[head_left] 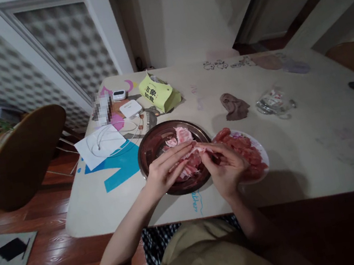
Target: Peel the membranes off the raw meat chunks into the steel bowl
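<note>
A round dark metal tray (pixel 147 148) holds several pieces of pale pink, fatty raw meat (pixel 184 135). Above the tray my left hand (pixel 167 167) and my right hand (pixel 224 163) are close together, fingers closed on one pale strip of meat (pixel 199 147) between them. Beside the tray on the right is a white plate (pixel 263 154) heaped with darker red raw meat (pixel 247 152). My right hand covers the plate's near left part.
A yellow-green bag (pixel 160 92), white devices (pixel 131 108), a cable and paper (pixel 100 147) lie at the left on the table (pixel 311 129). Beyond the plate are a brown cloth (pixel 234 106) and clear plastic (pixel 273 103). A chair (pixel 26 156) stands left.
</note>
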{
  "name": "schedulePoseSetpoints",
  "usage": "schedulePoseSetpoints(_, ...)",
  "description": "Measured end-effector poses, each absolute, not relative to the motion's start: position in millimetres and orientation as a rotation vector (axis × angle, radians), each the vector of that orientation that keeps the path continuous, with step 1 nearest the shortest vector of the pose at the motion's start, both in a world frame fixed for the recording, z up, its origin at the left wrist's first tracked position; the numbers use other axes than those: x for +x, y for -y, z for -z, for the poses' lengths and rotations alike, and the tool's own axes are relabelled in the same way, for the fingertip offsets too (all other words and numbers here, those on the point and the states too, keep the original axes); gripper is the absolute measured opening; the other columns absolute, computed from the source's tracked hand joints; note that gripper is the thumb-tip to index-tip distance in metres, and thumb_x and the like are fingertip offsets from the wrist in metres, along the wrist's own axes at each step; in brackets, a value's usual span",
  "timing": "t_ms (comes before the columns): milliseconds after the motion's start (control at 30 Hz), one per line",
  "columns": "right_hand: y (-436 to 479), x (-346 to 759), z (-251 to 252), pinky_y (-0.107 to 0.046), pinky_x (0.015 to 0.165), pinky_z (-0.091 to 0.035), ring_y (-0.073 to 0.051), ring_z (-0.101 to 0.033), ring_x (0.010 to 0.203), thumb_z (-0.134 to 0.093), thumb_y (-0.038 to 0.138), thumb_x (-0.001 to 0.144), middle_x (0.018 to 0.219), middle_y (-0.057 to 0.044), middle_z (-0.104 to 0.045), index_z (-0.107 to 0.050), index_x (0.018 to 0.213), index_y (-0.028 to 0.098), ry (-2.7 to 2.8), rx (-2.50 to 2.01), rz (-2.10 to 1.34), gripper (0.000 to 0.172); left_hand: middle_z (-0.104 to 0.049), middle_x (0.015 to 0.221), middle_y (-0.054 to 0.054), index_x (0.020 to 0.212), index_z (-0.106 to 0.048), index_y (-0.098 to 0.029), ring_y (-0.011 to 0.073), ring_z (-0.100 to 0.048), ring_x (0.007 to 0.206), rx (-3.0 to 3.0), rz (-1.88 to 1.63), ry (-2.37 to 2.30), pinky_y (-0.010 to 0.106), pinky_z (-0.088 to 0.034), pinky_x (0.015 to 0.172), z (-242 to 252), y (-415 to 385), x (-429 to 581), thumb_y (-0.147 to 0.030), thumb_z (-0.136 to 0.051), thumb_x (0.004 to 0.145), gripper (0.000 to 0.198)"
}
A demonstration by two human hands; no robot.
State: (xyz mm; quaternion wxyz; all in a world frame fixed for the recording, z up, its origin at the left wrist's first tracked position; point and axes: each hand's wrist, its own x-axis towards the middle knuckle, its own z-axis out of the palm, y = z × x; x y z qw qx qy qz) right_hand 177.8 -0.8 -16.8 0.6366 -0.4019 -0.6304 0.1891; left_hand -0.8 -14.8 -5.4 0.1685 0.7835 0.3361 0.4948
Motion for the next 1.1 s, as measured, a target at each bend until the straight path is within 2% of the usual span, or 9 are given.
schedulePoseSetpoints(133, 4, 174, 14, -0.036, 0.085, -0.064, -0.019, -0.076, 0.091, -0.069, 0.016, 0.089, 0.097, -0.002, -0.08, -0.076, 0.093, 0.026, 1.432, -0.932, -0.572, 0.013, -0.069, 0.134, 0.014, 0.135, -0.064, -0.017, 0.0198, -0.066, 0.127, 2.186, -1.473, -1.022, 0.037, -0.057, 0.109, 4, 16, 0, -0.012, -0.065, 0.095, 0.04)
schedulePoseSetpoints(233, 5, 172, 10, -0.034, 0.082, -0.062, -0.018, -0.075, 0.088, -0.07, 0.018, 0.088, 0.092, -0.002, -0.079, -0.076, 0.088, 0.025, 1.422, -0.961, -0.689, 0.008, -0.072, 0.131, 0.012, 0.132, -0.067, -0.018, 0.0185, -0.069, 0.123, 2.165, -1.489, -1.091, 0.033, -0.058, 0.107, 7, 16, -1, -0.015, -0.071, 0.092, 0.041)
schedulePoseSetpoints(400, 2, 170, 10, -0.028, 0.076, -0.061, -0.016, -0.074, 0.081, -0.071, 0.019, 0.088, 0.085, -0.001, -0.078, -0.076, 0.085, 0.023, 1.353, -1.011, -0.744, 0.006, -0.075, 0.124, 0.009, 0.126, -0.071, -0.019, 0.0151, -0.072, 0.116, 2.164, -1.531, -1.109, 0.028, -0.06, 0.101, 12, 17, -3, -0.01, -0.067, 0.094, 0.033)
schedulePoseSetpoints(600, -2, 175, 15, -0.031, 0.079, -0.064, -0.017, -0.077, 0.084, -0.068, 0.015, 0.091, 0.093, -0.002, -0.08, -0.077, 0.095, 0.024, 1.395, -0.968, -0.512, 0.013, -0.072, 0.132, 0.01, 0.131, -0.068, -0.019, 0.0178, -0.07, 0.122, 2.277, -1.561, -1.043, 0.032, -0.058, 0.105, 13, 17, -5, -0.007, -0.063, 0.095, 0.038)
schedulePoseSetpoints(733, -1, 178, 9, -0.04, 0.093, -0.064, -0.022, -0.076, 0.105, -0.064, 0.007, 0.091, 0.106, -0.005, -0.08, -0.073, 0.113, 0.024, 1.669, -0.733, -0.257, 0.029, -0.074, 0.128, 0.008, 0.128, -0.07, -0.022, 0.0189, -0.071, 0.119, 2.17, -1.655, -1.046, 0.034, -0.06, 0.104, 11, 16, -5, -0.009, -0.068, 0.093, 0.038)
schedulePoseSetpoints(867, -2, 177, 5, -0.042, 0.097, -0.064, -0.025, -0.073, 0.115, -0.067, 0.011, 0.091, 0.113, -0.009, -0.078, -0.064, 0.133, 0.021, 1.819, -0.627, -0.048, 0.043, -0.076, 0.124, 0.008, 0.125, -0.072, -0.022, 0.0198, -0.073, 0.114, 2.117, -1.708, -1.068, 0.036, -0.062, 0.101, 10, 16, -3, -0.012, -0.072, 0.091, 0.036)
schedulePoseSetpoints(1100, 1, 180, 17, -0.038, 0.098, -0.065, -0.022, -0.071, 0.12, -0.05, 0.004, 0.097, 0.122, -0.007, -0.076, -0.063, 0.136, 0.022, 1.859, -0.626, 0.105, 0.045, -0.075, 0.124, 0.009, 0.124, -0.072, -0.02, 0.0207, -0.073, 0.116, 2.148, -1.703, -0.977, 0.037, -0.062, 0.1, 8, 16, -2, -0.009, -0.072, 0.09, 0.036)
